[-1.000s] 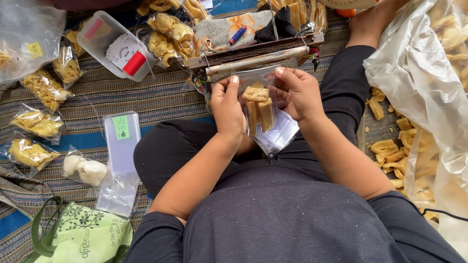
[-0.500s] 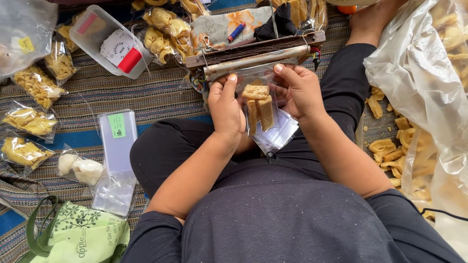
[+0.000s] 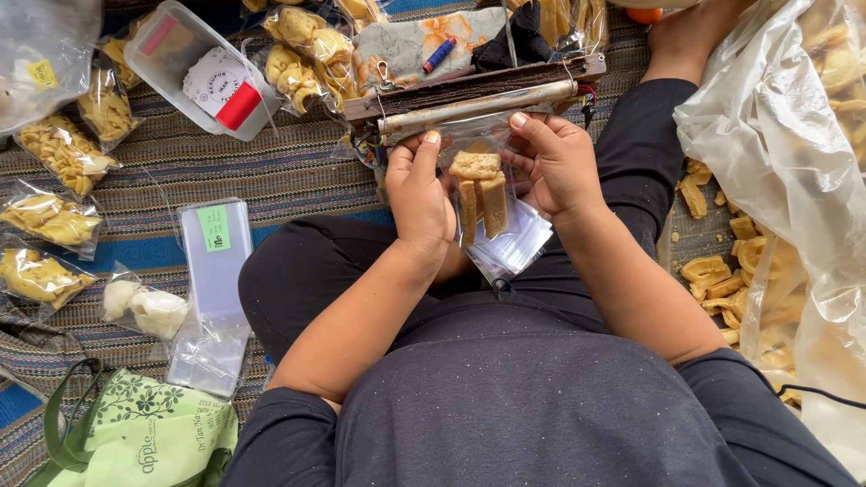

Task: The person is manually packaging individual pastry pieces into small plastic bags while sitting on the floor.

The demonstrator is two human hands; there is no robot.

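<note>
The large clear plastic sack (image 3: pixel 794 153) at the person's right lies open on the woven floor mat (image 3: pixel 180 171), holding a bulk heap of yellow fried snack pieces (image 3: pixel 722 280), some spilled beside it. At the left, sealed small snack packets (image 3: pixel 54 153) lie in a loose column on the mat, and a further cluster of filled packets (image 3: pixel 302 54) sits beyond the sealing bar. A clear lidded tub (image 3: pixel 180 54) holds a red-and-white roll of what appears to be labels; the contents are hard to make out. A stack of empty clear bags (image 3: pixel 212 298) lies near the left knee, more under the hands.

Compared with a second ago, the small clear bag (image 3: pixel 478 194) with three tan pieces stands slightly higher, its mouth brought up against the heat-sealer bar (image 3: pixel 478 99). The left hand (image 3: pixel 419 194) pinches the bag's left top edge between thumb and fingers; the right hand (image 3: pixel 555 162) pinches the right top edge likewise, both grips closed on the film. The bag is filled and, by this position, unsealed but aligned for closure.
</note>
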